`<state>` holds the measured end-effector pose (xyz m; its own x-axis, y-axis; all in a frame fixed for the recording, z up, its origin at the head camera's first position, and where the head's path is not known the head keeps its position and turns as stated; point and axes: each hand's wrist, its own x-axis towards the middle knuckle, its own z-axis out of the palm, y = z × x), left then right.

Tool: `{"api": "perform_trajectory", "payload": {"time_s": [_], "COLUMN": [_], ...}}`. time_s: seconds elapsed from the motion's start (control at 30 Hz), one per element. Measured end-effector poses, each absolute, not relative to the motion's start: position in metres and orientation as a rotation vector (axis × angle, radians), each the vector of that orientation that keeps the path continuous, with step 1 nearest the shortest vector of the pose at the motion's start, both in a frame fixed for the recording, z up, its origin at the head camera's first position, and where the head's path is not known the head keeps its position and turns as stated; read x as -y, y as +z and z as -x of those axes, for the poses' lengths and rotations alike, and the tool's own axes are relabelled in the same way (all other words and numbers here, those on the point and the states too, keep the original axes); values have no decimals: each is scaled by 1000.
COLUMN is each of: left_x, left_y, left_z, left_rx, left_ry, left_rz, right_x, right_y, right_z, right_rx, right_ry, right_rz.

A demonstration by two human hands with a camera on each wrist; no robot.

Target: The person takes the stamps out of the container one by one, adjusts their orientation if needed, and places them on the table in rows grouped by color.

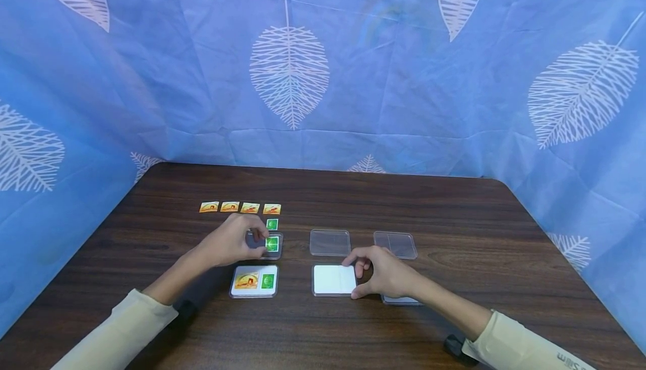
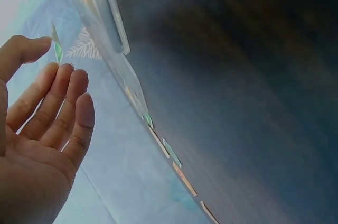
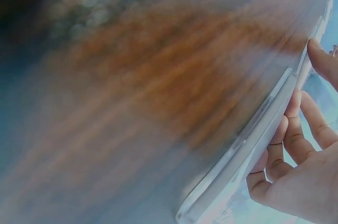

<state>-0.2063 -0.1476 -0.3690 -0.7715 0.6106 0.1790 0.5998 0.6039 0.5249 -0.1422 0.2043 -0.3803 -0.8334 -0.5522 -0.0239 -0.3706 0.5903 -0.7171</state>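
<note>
A creased blue cloth [image 1: 202, 78] printed with white skeleton leaves hangs well beyond the middle case [image 1: 333, 280] and off to both sides of it. Under that case spreads a dark brown wood-grain table [image 1: 282, 336], its far corners rounded. The right hand [image 1: 386, 274] grips the middle case by its right edge, while the left hand [image 1: 234, 241], to the case's left, pinches a green stamp [image 1: 272, 244] between thumb and fingertips. Left of the middle case lies the left case [image 1: 252, 292], bearing an orange stamp [image 1: 246, 280] and a second green stamp [image 1: 268, 281]; right of it, the right case [image 1: 401, 301] is partly hidden. Three clear lids [image 1: 330, 242] lie beyond it. Farther off to its left run four loose orange stamps [image 1: 229, 207], near a third green stamp [image 1: 272, 224]
</note>
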Motion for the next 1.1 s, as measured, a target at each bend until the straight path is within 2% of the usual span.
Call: {"api": "perform_trajectory", "payload": {"time_s": [0.67,1.1], "left_x": [152,172], "left_y": [-369,-363], "left_z": [208,211], "left_rx": [-2800,-2876], "left_ry": [975,892], "left_rz": [-1070,-934], "right_x": [-204,-204], "right_y": [-378,-380], "right_z": [141,143], "right_rx": [-2585,-2585], "right_ry": [-1072,-1076], "right_rz": [752,761]}}
